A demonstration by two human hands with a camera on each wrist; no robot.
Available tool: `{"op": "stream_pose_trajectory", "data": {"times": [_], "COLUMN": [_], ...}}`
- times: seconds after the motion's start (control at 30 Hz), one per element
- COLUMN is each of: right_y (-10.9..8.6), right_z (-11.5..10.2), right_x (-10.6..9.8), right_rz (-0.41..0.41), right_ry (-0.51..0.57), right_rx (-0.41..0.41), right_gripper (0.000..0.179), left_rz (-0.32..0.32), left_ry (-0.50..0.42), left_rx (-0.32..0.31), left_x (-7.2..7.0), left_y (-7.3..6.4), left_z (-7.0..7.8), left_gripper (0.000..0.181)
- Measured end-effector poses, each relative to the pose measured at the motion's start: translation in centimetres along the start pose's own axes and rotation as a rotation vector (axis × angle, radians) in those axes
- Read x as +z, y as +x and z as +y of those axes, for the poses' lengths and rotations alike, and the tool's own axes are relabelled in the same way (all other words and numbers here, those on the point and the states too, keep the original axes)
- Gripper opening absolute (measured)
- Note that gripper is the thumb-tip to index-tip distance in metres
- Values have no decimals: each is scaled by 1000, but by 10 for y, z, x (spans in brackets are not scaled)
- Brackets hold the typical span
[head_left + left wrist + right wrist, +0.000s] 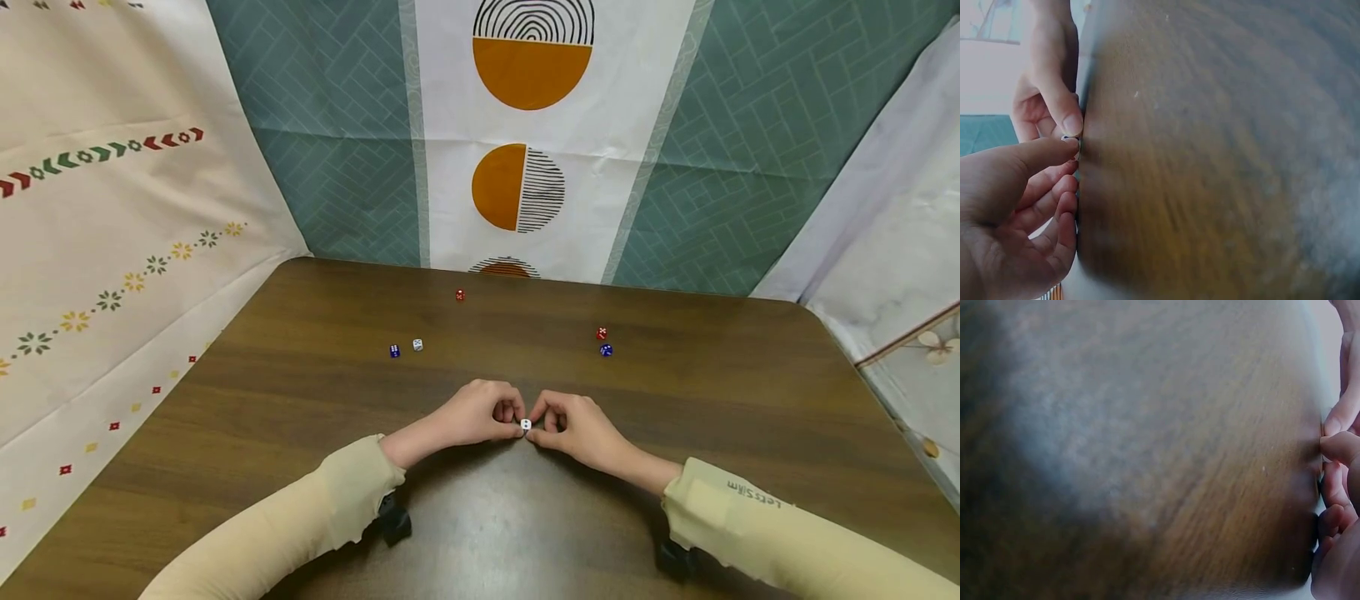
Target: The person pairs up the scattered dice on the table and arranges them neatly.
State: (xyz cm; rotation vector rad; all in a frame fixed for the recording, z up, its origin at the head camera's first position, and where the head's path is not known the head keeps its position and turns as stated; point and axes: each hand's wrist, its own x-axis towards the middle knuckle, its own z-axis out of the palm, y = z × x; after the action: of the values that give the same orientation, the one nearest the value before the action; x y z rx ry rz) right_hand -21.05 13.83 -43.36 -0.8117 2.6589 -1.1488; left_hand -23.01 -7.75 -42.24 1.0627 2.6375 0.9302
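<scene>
A small white die [526, 424] sits low over the brown table, right between the fingertips of both hands. From its left side my left hand [480, 412] pinches it with thumb and index finger, the other fingers curled in behind. On the opposite side the right hand [581, 429] holds its thumb and index finger at the die in the same pinch. In the left wrist view a sliver of the white die [1070, 138] shows between the two thumbs. The right wrist view catches the thumbs meeting at its edge, with the die hidden behind them.
Farther back on the table [495, 517] lie a blue die [394, 351] beside a white die [417, 344], and a red die [460, 295] near the far edge. To the right, another red die [602, 333] lies just behind a blue die [607, 350]. Patterned cloths hang around the table.
</scene>
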Motion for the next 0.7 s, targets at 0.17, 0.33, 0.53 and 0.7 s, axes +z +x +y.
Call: {"op": "stream_pose_trajectory", "data": {"times": [0.17, 0.33, 0.53, 0.7], "right_y": [0, 2, 1, 0], "right_z": [0, -1, -2, 0], "right_x": [0, 1, 0, 1], "right_rz": [1, -2, -1, -2], "right_ry": [3, 9, 6, 15], "right_rx": [0, 1, 4, 7], "right_gripper": [13, 13, 14, 14], "left_rz": [-144, -346, -262, -81], "left_ry": [-48, -133, -62, 24], "left_rx": [3, -35, -75, -152], "left_x": [-14, -48, -82, -103], "left_y": [0, -11, -25, -27], "left_z": [-2, -11, -27, -44], "left_gripper": [16, 38, 35, 28]}}
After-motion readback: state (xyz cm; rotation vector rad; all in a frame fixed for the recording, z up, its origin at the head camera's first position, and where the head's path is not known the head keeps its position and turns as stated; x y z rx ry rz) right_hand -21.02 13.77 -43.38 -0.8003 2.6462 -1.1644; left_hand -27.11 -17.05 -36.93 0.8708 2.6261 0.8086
